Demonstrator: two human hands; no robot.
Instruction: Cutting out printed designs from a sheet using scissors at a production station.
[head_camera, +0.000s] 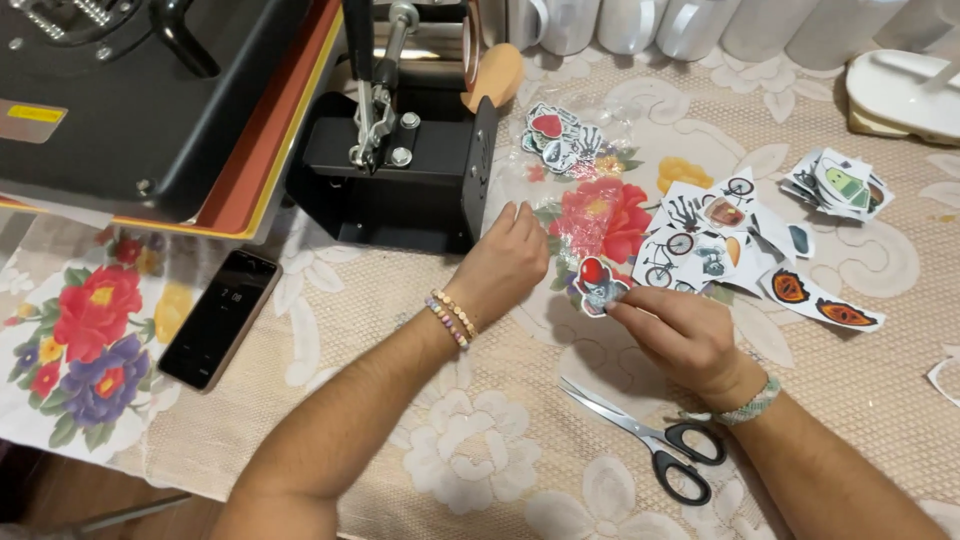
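Two machines sit at the far left of the lace tablecloth (480, 470): a flat heat press (150, 100) and, beside it, a black mug press (400, 170). I use the mug press as my reference. Behind it stands a row of white mugs (640, 25). To its left, on the floral part of the cloth, lies a dark phone (220, 318). To its right lies a clear plastic bag (580, 190) of cut-out stickers, and farther right a loose pile of stickers (715, 235). Nearer me from the press lie black-handled scissors (650, 435), blades closed. My left hand (500, 268) rests just right of the press base, fingers curled onto the bag edge. My right hand (680, 335) pinches one sticker with a red heart (598, 285) between thumb and fingertips, below the bag.
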